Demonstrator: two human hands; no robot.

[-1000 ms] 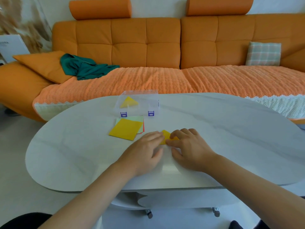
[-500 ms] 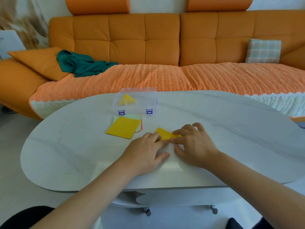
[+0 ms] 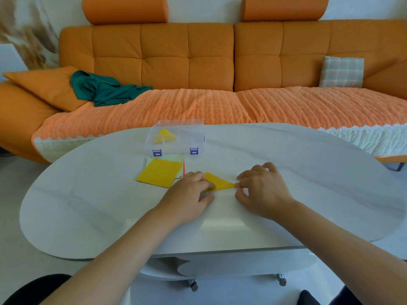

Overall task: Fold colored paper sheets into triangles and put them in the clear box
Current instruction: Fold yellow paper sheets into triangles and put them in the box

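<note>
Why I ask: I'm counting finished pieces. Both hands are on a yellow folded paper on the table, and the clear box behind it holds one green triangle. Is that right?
Not quite: the head view shows the triangle in the clear box is yellow, not green. The rest holds: the left hand and right hand are both on the yellow folded paper on the table.

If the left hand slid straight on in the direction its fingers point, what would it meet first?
The left hand points right, across the folded yellow paper it presses. Next it would likely meet the right hand at the paper's tip.
</note>
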